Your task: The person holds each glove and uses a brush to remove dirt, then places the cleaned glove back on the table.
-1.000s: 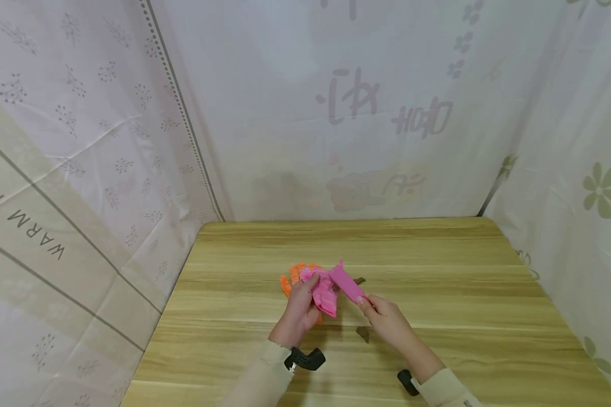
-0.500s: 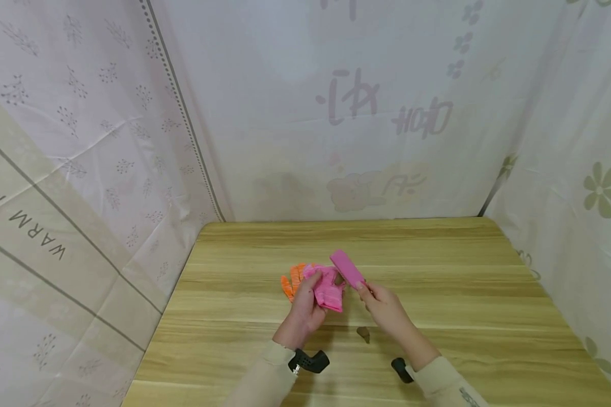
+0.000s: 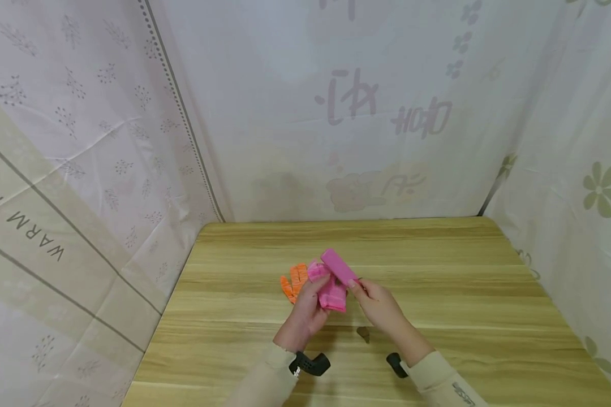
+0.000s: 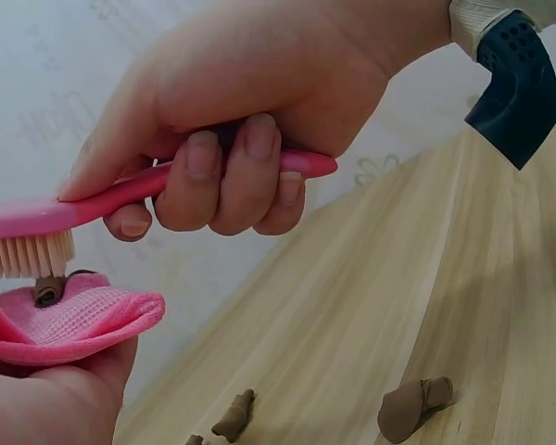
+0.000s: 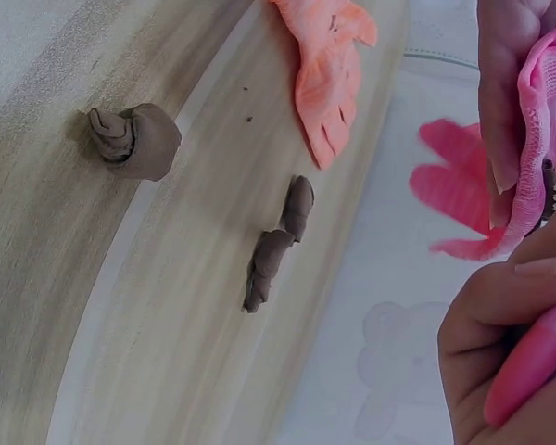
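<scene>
My left hand (image 3: 304, 314) holds a pink knit glove (image 3: 332, 295), its thumb on top and the other fingers under it. The right hand (image 3: 382, 308) grips the handle of a pink brush (image 3: 338, 267), whose back faces up in the head view. In the left wrist view, pale bristles (image 4: 28, 256) point down at the glove and touch a small brown, clay-like lump (image 4: 48, 291) on its fabric. The right fingers curl round the handle (image 4: 301, 165) there. Seen from the right wrist, the pink glove's fingers (image 5: 459, 176) hang loose past my left hand.
An orange glove (image 3: 296, 278) lies on the wooden table (image 3: 438, 282), just left of my left hand. A brown, clay-like lump (image 3: 364, 333) sits between the forearms. More brown pieces (image 5: 276, 248) show in the right wrist view. Patterned curtains (image 3: 285, 113) surround the table.
The brush has lifted slightly, then shifted left over the pink glove. My left hand has moved a little right with the glove, uncovering part of the table near the orange glove.
</scene>
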A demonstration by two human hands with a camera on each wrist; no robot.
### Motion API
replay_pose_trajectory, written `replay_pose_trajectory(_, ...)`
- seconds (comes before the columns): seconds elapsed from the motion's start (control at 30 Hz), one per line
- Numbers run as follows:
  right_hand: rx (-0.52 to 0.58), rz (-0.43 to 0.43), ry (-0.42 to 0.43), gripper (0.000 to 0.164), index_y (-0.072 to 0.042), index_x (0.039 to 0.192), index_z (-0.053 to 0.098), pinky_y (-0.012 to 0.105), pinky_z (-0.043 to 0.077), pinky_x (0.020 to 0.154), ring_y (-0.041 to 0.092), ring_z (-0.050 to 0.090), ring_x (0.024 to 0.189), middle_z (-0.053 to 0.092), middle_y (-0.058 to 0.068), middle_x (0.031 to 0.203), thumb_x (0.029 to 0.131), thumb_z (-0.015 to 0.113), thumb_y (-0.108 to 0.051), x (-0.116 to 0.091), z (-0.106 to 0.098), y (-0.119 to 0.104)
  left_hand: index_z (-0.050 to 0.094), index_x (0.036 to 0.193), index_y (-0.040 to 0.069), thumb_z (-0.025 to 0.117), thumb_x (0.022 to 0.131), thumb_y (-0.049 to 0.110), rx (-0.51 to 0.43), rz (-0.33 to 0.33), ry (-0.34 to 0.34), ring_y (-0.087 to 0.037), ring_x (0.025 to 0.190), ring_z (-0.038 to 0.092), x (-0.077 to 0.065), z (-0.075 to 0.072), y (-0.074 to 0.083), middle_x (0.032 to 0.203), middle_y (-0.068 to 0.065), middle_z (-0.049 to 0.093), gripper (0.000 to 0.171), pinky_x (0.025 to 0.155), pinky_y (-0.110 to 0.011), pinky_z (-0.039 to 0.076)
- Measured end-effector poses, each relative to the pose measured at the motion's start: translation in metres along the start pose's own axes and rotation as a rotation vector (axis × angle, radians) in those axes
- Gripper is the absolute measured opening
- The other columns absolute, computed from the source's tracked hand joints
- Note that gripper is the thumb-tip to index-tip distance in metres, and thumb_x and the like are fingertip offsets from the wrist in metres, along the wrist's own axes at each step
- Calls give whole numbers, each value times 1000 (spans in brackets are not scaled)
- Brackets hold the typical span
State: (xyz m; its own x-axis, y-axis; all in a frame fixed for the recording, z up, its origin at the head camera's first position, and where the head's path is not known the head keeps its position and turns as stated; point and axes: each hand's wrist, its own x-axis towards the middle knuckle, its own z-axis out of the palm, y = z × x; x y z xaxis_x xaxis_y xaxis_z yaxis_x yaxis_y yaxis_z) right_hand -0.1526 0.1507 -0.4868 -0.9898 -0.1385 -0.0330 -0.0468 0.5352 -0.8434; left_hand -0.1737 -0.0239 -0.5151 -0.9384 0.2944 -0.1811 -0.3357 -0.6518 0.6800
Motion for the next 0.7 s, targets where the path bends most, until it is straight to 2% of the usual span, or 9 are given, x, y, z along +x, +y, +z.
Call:
replay_pose_trajectory(0.17,-12,3,-15,44,-12,94,63,27,34,53,13,39,59,47,2,69,106,46,-50,-1,-2,-4,56,136,3,59,104,22,30,7,26,-16,118,65,-1,0,0,132,-7,66,37,102,-32,53)
replay_pose_trajectory(0.37,-86,-9,-28,43,-13,90,60,27,33,53,14,38,58,46,1,68,106,44,-51,-3,-3,0,56,134,3,56,105,27,71,5,82,-15,115,67,-2,0,-1,127,-7,68,37,99,-31,55)
replay_pose_trajectory(0.43,-121,-11,-29,44,-13,95,62,28,33,54,15,39,60,45,1,69,106,43,-51,-4,-3,4,55,135,3,53,106,27,71,-1,109,-16,115,67,-2,0,-1,128,-8,68,38,99,-32,55)
replay_pose_trajectory(0.6,-154,1,-43,46,-10,120,66,29,32,54,15,38,60,43,1,68,107,43,-48,-6,-6,11,52,132,2,51,107,24,48,0,159,-20,116,67,0,-1,2,126,-10,67,34,101,-36,54)
replay_pose_trajectory(0.7,-159,0,-50,48,-8,126,64,28,32,53,15,37,59,42,2,68,108,43,-46,-7,-8,14,50,131,0,50,107,22,35,4,170,-21,116,67,0,-1,3,125,-11,67,32,101,-38,54)
